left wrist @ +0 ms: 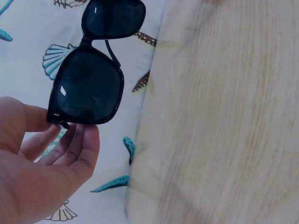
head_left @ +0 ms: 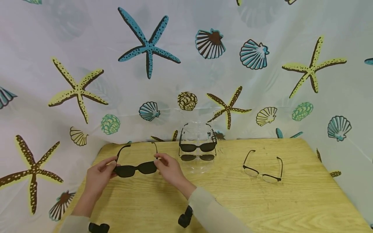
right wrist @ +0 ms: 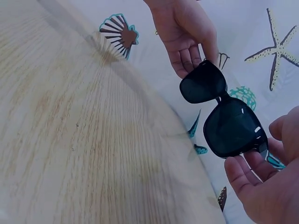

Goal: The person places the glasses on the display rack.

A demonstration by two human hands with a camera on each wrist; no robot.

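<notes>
Both hands hold a pair of black sunglasses by its two ends, over the left part of the table. My left hand pinches the frame's left hinge end, with the thumb at the corner in the left wrist view. At the other end, my right hand grips the hinge between thumb and fingers. The dark lenses face toward me, and the unfolded temples point away to the back. In the right wrist view, both hands show at opposite ends of the frame.
A clear display stand at the table's back middle bears black sunglasses above thin-rimmed sunglasses. Clear-lensed eyeglasses lie unfolded on the right of the wooden table. A cloth with sea prints hangs behind and at the sides.
</notes>
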